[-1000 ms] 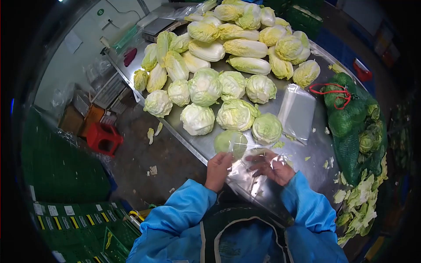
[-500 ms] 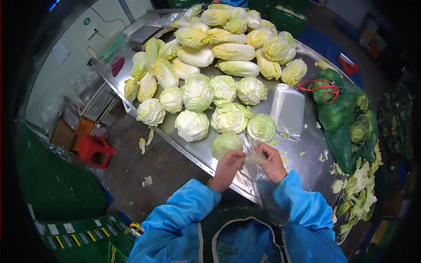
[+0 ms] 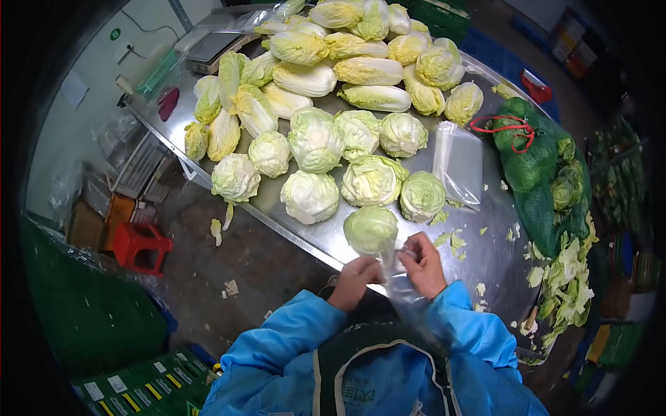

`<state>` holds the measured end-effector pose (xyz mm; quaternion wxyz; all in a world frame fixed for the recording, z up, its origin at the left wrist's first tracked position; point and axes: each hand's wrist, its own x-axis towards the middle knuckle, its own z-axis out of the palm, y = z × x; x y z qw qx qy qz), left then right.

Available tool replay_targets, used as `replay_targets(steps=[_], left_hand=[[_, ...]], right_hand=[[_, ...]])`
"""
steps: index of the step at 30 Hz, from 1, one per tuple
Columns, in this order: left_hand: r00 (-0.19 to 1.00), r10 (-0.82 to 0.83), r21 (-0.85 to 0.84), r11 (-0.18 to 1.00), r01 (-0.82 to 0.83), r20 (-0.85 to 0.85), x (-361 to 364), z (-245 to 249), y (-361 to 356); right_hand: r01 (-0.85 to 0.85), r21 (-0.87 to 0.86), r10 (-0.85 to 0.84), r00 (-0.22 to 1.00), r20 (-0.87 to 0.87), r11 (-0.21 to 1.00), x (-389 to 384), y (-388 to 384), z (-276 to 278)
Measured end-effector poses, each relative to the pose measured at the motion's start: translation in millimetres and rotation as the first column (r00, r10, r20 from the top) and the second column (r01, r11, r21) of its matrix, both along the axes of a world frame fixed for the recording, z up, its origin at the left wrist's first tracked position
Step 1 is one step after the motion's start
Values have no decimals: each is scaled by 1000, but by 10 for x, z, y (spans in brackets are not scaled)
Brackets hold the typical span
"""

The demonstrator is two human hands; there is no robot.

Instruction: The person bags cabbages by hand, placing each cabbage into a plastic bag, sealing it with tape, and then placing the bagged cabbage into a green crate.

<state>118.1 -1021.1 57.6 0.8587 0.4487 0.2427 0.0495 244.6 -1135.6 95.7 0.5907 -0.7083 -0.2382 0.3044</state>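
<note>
Beside a round cabbage (image 3: 370,229), left hand (image 3: 354,279) and right hand (image 3: 424,269) pinch a clear bag (image 3: 409,298). Uneven tugging could tear it.

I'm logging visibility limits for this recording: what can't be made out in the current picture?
All in the head view:
- Clear bag: blurred and see-through at the mouth; open or closed unclear.
- Left hand: fingertips blurred, so its grip on the film is uncertain.
- Green net sack: mesh and folds hide how many heads are inside.
- Crate labels: too small and blurred to read.
</note>
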Motion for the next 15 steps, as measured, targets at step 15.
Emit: replay_targets(steps=[15], left_hand=[[915, 387, 744, 576, -337, 115, 617, -628, 699]], right_hand=[[226, -44, -190, 894, 406, 973, 598, 469, -947]])
